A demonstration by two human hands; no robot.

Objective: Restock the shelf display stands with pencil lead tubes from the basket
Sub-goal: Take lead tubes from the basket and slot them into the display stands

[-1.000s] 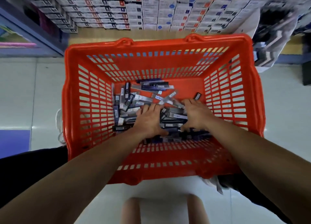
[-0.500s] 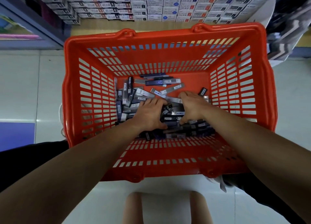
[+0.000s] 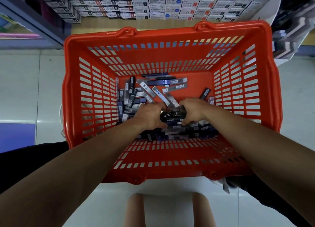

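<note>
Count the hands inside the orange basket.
2. The left hand is in the middle of the basket, fingers curled round lead tubes; the right hand is just beside it, gripping the same bundle.

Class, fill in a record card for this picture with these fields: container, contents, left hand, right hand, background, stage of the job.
container: red slatted basket
contents: tubes loose in a heap on its bottom, some marked HB 0.7
left hand: inside the basket, fingers curled round tubes
right hand: inside the basket, fingers curled into the heap, close to the left
background: boxes stacked in rows beyond the basket
stage: gathering tubes, none lifted out yet
</note>
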